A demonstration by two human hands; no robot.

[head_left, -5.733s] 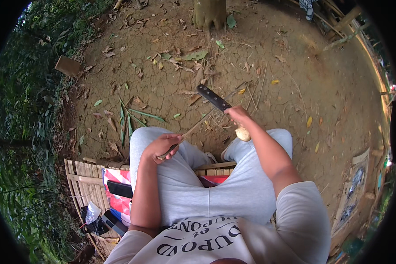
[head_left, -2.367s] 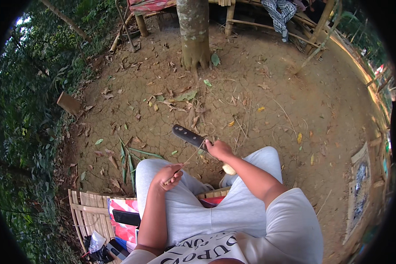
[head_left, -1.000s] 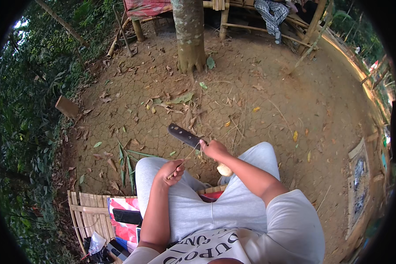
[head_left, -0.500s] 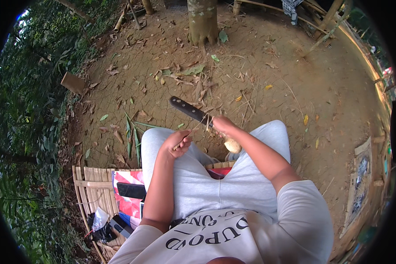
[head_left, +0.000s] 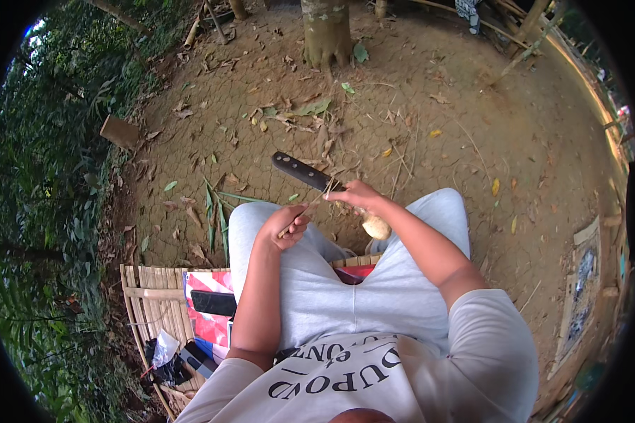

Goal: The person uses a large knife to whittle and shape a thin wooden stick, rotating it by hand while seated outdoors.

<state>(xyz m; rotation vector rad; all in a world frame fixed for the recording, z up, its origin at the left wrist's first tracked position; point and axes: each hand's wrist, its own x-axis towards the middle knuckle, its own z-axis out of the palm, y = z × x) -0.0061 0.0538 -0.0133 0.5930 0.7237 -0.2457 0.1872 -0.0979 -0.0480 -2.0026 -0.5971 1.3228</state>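
In front of my lap, my right hand (head_left: 360, 197) is closed around a knife. The knife has a dark blade (head_left: 298, 169) with a row of pale round spots, pointing up and left. Its pale, rounded handle end (head_left: 376, 227) sticks out below that hand. My left hand (head_left: 287, 227), above my left thigh, grips a thin brown stick (head_left: 310, 209). The stick slants up to the right, and its far end meets the blade beside my right fingers. Thin pale strands show at that spot; my fingers partly hide the contact.
I sit on a bamboo bench (head_left: 159, 295) with a red and white sheet (head_left: 206, 317) and a dark phone (head_left: 214, 303) at my left. Near them lie a black plastic bag (head_left: 168, 370) and a grey device. Beyond are a tree trunk (head_left: 327, 35), a cut stump (head_left: 119, 132), and dry leaves.
My right fingers have shifted, with the thumb side now stretched toward the stick at the blade. The pale curled strands there show less. My left hand has hardly moved.
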